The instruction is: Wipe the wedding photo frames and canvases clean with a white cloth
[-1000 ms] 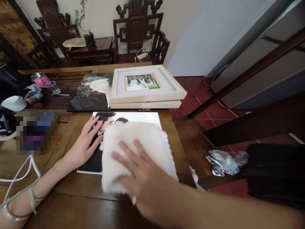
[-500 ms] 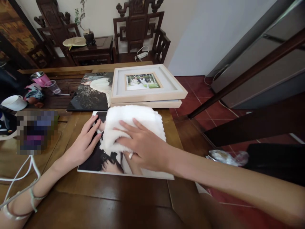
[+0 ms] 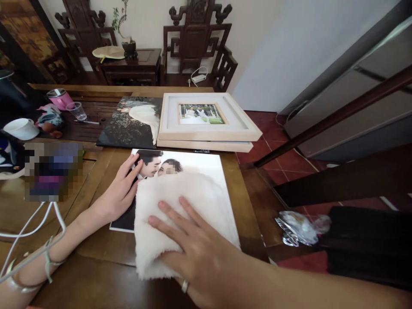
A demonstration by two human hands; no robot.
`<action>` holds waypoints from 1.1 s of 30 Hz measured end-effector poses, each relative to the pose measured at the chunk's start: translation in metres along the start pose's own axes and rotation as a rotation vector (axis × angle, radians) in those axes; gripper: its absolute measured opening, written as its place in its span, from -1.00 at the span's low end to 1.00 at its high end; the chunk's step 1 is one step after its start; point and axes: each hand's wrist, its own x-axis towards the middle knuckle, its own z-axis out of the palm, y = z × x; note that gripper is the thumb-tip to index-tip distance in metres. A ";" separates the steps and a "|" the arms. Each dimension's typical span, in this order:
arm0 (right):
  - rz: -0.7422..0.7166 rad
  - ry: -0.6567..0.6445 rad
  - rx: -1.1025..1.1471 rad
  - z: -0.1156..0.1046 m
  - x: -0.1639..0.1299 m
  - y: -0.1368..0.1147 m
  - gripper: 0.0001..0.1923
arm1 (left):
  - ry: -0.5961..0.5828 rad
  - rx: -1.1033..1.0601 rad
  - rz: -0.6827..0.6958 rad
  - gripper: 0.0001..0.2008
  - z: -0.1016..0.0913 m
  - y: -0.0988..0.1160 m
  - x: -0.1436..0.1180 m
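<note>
A photo panel [image 3: 209, 163] showing two people lies flat on the wooden table. My left hand [image 3: 120, 195] rests on the panel's left side, fingers stretched out and holding nothing. Under my right hand [image 3: 196, 244] is a fluffy white cleaning cloth [image 3: 206, 193]. The right fingers are spread over the cloth, and the thumb is at its near edge, partly hidden. Most of the panel's lower half is covered by the cloth, which hangs past the near edge.
Framed photos [image 3: 206, 135] are stacked behind the panel, beside a dark photo print [image 3: 128, 124]. To the left are a phone [image 3: 53, 171] with white cables, a white cup [image 3: 22, 128], a pink mug [image 3: 60, 99] and a clear plastic cup [image 3: 76, 110]. The table's right edge [image 3: 254, 214] is close.
My right hand has drawn the cloth toward me, uncovering the faces at the top of the panel. My left hand stays on the left side. The view has shifted slightly.
</note>
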 end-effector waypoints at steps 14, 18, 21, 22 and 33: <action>0.189 0.139 -0.186 -0.013 0.010 0.056 -0.54 | 0.017 0.034 -0.019 -0.50 0.000 0.009 0.002; 0.095 0.172 -0.107 0.003 -0.001 0.024 -0.65 | 0.025 0.019 -0.014 -0.49 0.001 0.009 0.002; 0.005 0.109 -0.050 0.008 -0.010 0.000 -0.74 | 0.019 0.009 -0.012 -0.48 0.001 0.008 0.003; -0.020 0.079 -0.045 0.008 -0.012 -0.005 -0.77 | 0.013 0.005 -0.010 -0.48 0.001 0.007 0.003; 0.040 0.058 -0.075 -0.010 0.001 0.033 -0.56 | 0.008 0.034 -0.010 -0.48 0.001 0.008 0.001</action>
